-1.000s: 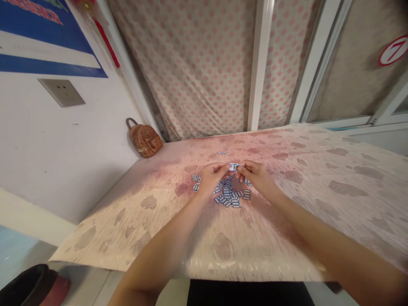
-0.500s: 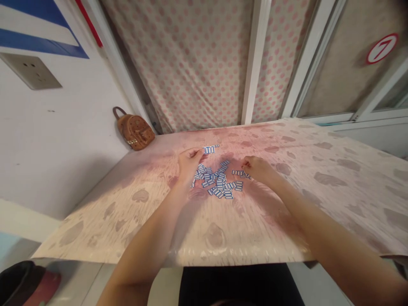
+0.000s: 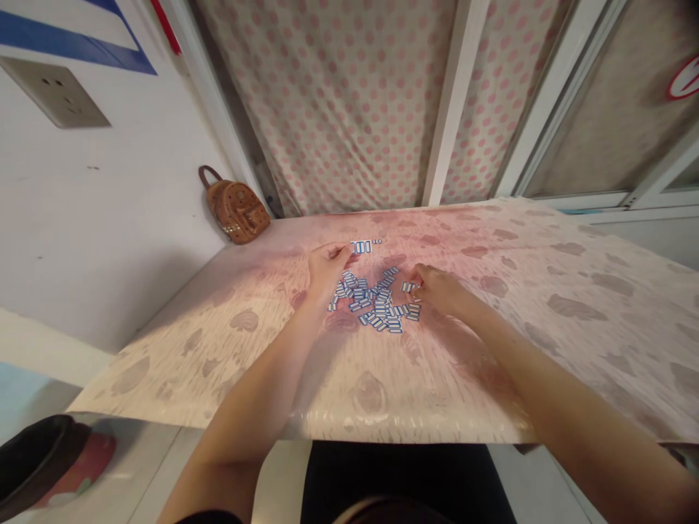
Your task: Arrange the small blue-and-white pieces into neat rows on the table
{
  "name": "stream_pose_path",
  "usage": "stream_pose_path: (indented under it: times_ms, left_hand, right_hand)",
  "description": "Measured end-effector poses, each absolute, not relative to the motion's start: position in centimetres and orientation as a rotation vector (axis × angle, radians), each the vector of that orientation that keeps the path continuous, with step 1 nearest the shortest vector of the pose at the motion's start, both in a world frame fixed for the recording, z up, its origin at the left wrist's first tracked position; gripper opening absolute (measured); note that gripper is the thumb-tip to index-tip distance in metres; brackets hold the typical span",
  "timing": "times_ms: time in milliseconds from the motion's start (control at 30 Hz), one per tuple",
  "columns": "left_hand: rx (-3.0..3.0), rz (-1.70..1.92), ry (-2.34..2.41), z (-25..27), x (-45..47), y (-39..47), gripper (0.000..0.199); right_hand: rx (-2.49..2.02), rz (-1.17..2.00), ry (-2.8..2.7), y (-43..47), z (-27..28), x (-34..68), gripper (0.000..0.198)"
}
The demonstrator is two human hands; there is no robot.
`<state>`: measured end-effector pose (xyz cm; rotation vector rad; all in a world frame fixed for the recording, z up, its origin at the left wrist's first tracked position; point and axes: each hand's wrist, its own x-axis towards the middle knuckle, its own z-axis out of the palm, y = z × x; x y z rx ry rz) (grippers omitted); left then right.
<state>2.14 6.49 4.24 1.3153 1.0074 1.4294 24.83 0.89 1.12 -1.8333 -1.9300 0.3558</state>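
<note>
My left hand (image 3: 330, 262) is closed in a pinch on the edge of a white card with blue stripes (image 3: 361, 247), held up beyond the pile. Small blue-and-white striped pieces (image 3: 381, 306) lie heaped and overlapping on the table between my hands. To the right of the heap, my right hand (image 3: 434, 287) has its fingers curled together at a striped piece (image 3: 408, 287). The fingertips partly cover that piece, and its exact grip is hard to make out. A tiny striped bit (image 3: 377, 241) shows just past the card.
A patterned cloth covers the table (image 3: 371, 393). At the back left, a small brown backpack (image 3: 237, 211) stands against the wall. A dotted curtain (image 3: 349, 109) hangs behind the table. A dark and red bin (image 3: 60, 462) is on the floor at the lower left.
The view has tilted down and shifted slightly left. My right fingers have moved a little closer over the striped piece at the heap's right. My left hand keeps its pinch on the card.
</note>
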Motion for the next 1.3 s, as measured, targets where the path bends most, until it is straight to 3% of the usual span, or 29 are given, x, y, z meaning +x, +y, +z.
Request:
stream_pose_path:
  times_ms: [200, 367, 633, 933, 1300]
  left_hand:
    - [1.302, 1.385, 0.984, 4.2, 2.5, 6.1, 0.014]
    - [1.334, 1.375, 0.977, 4.2, 2.7, 5.9, 0.013]
    - [1.376, 1.372, 0.946, 3.9, 2.9, 5.9, 0.016]
    - [1.41, 1.336, 0.95, 2.9, 3.1, 6.2, 0.02]
    - [1.57, 1.264, 0.959, 1.6, 4.6, 5.5, 0.013]
  right_hand:
    - [-1.39, 0.529, -1.872, 1.0, 1.0, 24.0, 0.037]
    - [-1.559, 0.341, -1.846, 1.5, 0.7, 25.4, 0.023]
    - [-1.844, 0.336, -1.994, 1.0, 0.5, 25.4, 0.009]
    - [-1.755, 0.325, -1.92, 1.0, 0.5, 25.1, 0.005]
    - [-1.304, 0.534, -1.605, 0.3, 2.5, 23.6, 0.016]
